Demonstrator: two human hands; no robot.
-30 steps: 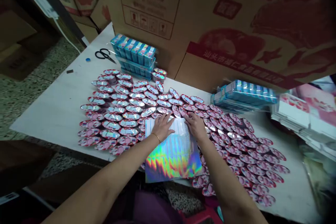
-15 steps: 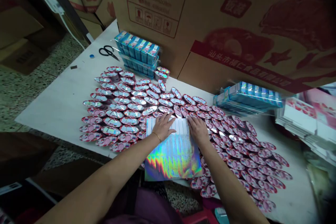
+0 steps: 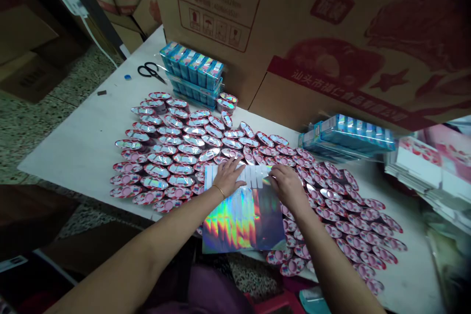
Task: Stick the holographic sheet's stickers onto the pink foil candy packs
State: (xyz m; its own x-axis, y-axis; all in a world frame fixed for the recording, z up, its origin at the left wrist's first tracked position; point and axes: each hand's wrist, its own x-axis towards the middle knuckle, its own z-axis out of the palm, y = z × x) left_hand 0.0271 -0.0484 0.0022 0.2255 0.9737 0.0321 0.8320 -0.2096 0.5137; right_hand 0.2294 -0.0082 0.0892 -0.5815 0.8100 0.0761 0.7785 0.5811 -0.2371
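Observation:
A shiny holographic sticker sheet (image 3: pixel 235 225), with pale strips along its far edge, lies over small oval pink-and-red boxes. My left hand (image 3: pixel 228 176) rests spread on the sheet's upper left part. At the upper right corner, my right hand (image 3: pixel 289 186) has its fingers closed in a pinch on the sheet's edge; whether a single sticker is lifted there I cannot tell. Around both hands stand several rows of the oval boxes (image 3: pixel 158 170). On the left, many have silvery tops; on the right, most tops show pink circles.
Black-handled scissors (image 3: pixel 150 72) lie at the back left near a blue cap (image 3: pixel 127 77). Wrapped blue packs (image 3: pixel 193 76) stand by a big carton (image 3: pixel 294 88), with more blue packs (image 3: pixel 356 132) at the right. Stacked printed card (image 3: pixel 419 157) sits at the table's right side.
My right hand has shifted slightly right and its fingers have curled into a pinch. The sheet's right part now looks darker. My left hand has stayed in place.

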